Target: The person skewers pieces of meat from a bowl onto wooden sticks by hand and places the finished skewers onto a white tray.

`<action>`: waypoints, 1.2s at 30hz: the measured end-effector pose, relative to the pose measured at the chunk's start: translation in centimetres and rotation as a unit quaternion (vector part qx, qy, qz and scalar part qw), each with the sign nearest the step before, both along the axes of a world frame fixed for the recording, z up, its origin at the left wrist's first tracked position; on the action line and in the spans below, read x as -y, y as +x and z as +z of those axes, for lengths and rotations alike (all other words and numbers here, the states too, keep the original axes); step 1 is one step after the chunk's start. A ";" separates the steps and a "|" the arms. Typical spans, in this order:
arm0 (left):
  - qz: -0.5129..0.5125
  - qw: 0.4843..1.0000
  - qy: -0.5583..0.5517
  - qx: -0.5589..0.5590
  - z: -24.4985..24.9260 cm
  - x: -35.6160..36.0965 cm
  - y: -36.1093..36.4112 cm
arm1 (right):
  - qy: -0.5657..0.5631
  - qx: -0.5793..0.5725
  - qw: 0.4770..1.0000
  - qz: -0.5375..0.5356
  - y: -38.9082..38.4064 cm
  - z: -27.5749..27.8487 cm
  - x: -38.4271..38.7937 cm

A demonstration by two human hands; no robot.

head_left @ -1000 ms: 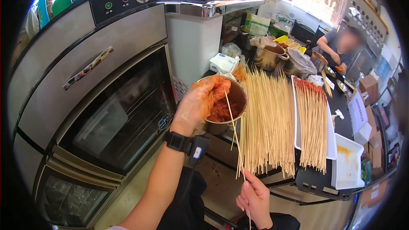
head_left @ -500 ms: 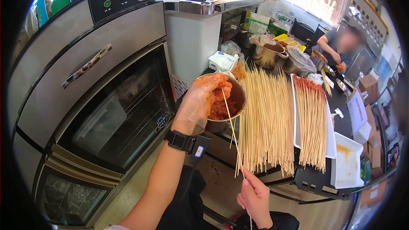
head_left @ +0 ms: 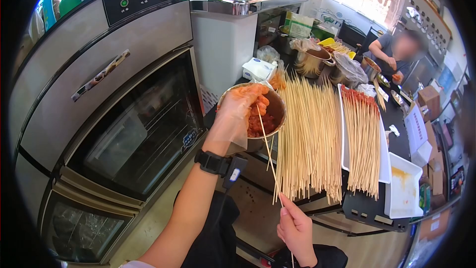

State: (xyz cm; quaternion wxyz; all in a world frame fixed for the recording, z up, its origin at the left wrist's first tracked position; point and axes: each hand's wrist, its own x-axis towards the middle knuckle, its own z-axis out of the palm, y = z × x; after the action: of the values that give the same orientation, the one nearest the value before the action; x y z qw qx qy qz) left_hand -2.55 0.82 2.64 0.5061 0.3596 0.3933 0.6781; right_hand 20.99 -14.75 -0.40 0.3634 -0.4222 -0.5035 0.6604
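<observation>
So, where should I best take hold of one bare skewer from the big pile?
Pinch its near end, coming from your side: the pile of bare skewers lies flat and fanned, with those ends spread apart and sticking out toward you.

Red-orange meat (head_left: 258, 124) fills a silver bowl (head_left: 274, 103) beside pale tan skewers (head_left: 310, 139) on a white tray (head_left: 386, 164).

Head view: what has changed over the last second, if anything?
Little has changed. The gloved left hand has curled its fingers lower over the meat at the skewer tip, inside the metal bowl. The right hand still pinches the skewer's lower end, barely shifted. The loose skewer pile and loaded skewers are unmoved.
</observation>
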 end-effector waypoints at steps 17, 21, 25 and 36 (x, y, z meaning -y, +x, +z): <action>-0.020 0.996 0.005 0.087 -0.8 0.0 0.9 | 0.190 0.146 0.969 -0.054 -1.7 -0.9 0.5; -0.033 0.994 -0.102 0.015 0.1 0.6 1.5 | 0.256 0.185 0.946 -0.076 -1.6 -1.3 0.2; -0.036 0.996 -0.087 -0.004 0.2 0.7 1.6 | 0.264 0.200 0.941 -0.069 -1.6 -1.7 0.6; -0.025 0.994 0.019 0.101 -0.6 0.1 1.2 | 0.267 0.184 0.944 -0.057 -2.4 -1.1 0.7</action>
State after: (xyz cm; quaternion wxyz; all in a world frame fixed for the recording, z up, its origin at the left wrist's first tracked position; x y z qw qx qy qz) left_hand -1.33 0.69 2.05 0.5529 0.3083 0.3177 0.7059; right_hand 18.63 -15.41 -1.45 0.4012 -0.4521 -0.6943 0.3907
